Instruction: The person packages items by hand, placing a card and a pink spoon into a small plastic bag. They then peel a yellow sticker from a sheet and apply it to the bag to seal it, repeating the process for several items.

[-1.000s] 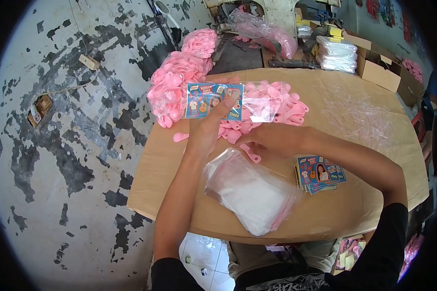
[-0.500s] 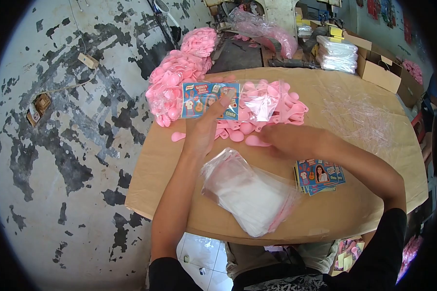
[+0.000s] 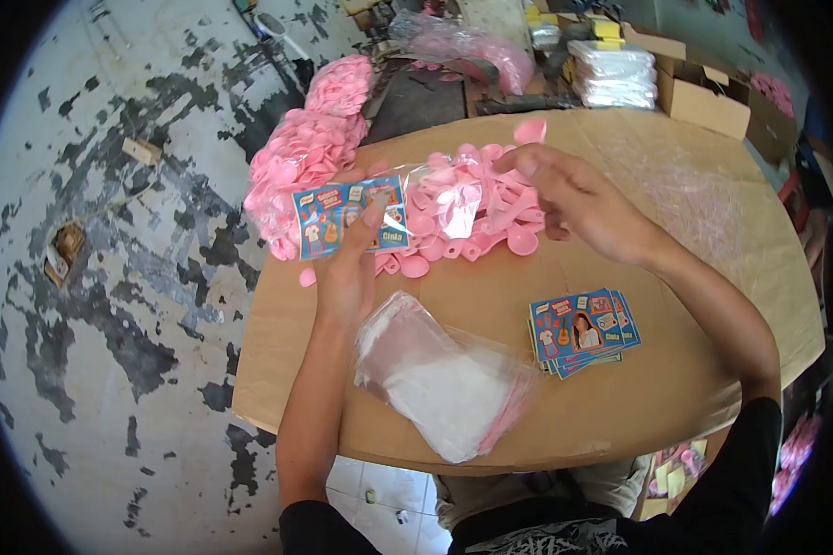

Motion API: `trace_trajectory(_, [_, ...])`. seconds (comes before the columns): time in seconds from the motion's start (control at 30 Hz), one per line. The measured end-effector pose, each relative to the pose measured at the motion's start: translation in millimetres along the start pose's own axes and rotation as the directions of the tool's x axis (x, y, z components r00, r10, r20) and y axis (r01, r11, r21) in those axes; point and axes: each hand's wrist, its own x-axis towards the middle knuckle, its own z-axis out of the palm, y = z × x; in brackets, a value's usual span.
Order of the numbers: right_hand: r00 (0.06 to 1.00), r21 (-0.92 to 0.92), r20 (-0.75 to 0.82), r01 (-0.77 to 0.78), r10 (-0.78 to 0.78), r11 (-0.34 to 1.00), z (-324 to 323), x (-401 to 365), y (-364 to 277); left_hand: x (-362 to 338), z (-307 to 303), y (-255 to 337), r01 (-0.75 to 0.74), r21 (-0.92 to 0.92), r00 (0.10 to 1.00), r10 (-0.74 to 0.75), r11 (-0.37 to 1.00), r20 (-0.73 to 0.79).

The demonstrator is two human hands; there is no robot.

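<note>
My left hand [image 3: 345,268] grips a blue printed card [image 3: 329,208] in a clear plastic bag [image 3: 457,211], thumb on top. The bag's clear end stretches right over a heap of pink plastic spoons [image 3: 421,264]. To the right of it, my right hand [image 3: 583,199] is raised with fingers curled around a pink spoon [image 3: 529,131]; its bowl points up and the handle is hidden by the fingers. Nearer my body lie a stack of clear bags [image 3: 444,384] and, to their right, a pile of blue cards [image 3: 565,328].
Bulging bags of pink spoons [image 3: 305,153] stand at the table's far left. Thin clear plastic pieces [image 3: 694,194] are strewn on the right of the brown-covered table [image 3: 676,370]. Behind are packed clear bags [image 3: 611,79] and an open cardboard box [image 3: 708,106]. A peeling wall [image 3: 139,305] is left.
My right hand has risen from the near edge of the spoon heap, bringing up a pink spoon. My left hand still holds the bagged card. The whole view has shifted slightly.
</note>
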Motion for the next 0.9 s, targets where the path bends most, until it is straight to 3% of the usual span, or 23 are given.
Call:
trace_trajectory(0.03, [0.999, -0.058, 0.032, -0.009, 0.011, 0.998, 1.8, -2.8, -4.6, -0.7, -0.2, -2.4, -0.002, 0.028, 1.0, 0.002, 1.0, 0.016])
trace_trajectory(0.07, [0.995, -0.254, 0.035, 0.1, -0.095, 0.962, 3.3, -3.5, -7.2, -1.1, 0.1, -4.5, -0.007, 0.053, 1.0, 0.006, 0.999, 0.027])
trace_trajectory(0.17, [0.998, -0.085, 0.053, -0.013, 0.018, 0.996, -1.4, -4.7, -13.8, -1.3, 0.2, -6.3, 0.005, 0.108, 1.0, -0.004, 0.994, -0.008])
trace_trajectory(0.27, [0.994, -0.125, 0.11, 0.03, -0.017, 0.992, -8.0, -5.4, -20.5, 0.6, -3.9, -8.5, 0.037, 0.056, 0.998, -0.033, 0.998, -0.062])
trace_trajectory(0.33, [0.981, -0.034, -0.01, 0.191, -0.192, 0.981, -4.0, -4.0, -15.2, 1.4, -4.9, -8.5, 0.043, 0.031, 0.995, -0.04, 0.999, -0.094])
trace_trajectory(0.4, [0.973, -0.055, -0.097, 0.203, -0.207, 0.978, -6.2, -3.3, -12.0, 2.8, -7.6, -8.5, 0.045, 0.023, 0.992, -0.042, 0.999, -0.122])
trace_trajectory(0.43, [0.982, -0.116, -0.121, 0.131, -0.145, 0.985, -13.9, -1.9, -10.2, 3.4, -9.3, -9.5, 0.034, 0.016, 0.991, -0.031, 0.999, -0.13])
trace_trajectory(0.5, [0.996, -0.198, -0.069, 0.04, -0.055, 0.979, -30.6, 2.6, -10.4, 4.8, -12.7, -11.5, 0.008, 0.001, 0.989, -0.008, 1.0, -0.146])
trace_trajectory(0.57, [0.996, -0.249, 0.091, 0.01, 0.013, 0.968, -47.0, 6.5, -15.1, 6.3, -14.8, -10.8, 0.024, 0.0, 0.986, -0.024, 1.0, -0.163])
trace_trajectory(0.6, [0.992, -0.207, 0.108, 0.085, -0.064, 0.975, -47.8, 9.4, -10.0, 7.1, -15.7, -10.5, 0.031, -0.002, 0.985, -0.031, 1.0, -0.172])
trace_trajectory(0.7, [0.981, -0.18, 0.194, 0.065, -0.03, 0.982, -48.4, 5.8, -14.4, 7.5, -13.2, -8.5, 0.043, -0.013, 0.984, -0.044, 0.999, -0.173])
trace_trajectory(0.9, [0.971, -0.236, 0.235, 0.011, 0.046, 0.972, -27.1, -0.7, -14.4, -4.9, 7.5, -12.1, 0.043, -0.131, 0.995, -0.054, 0.99, -0.081])
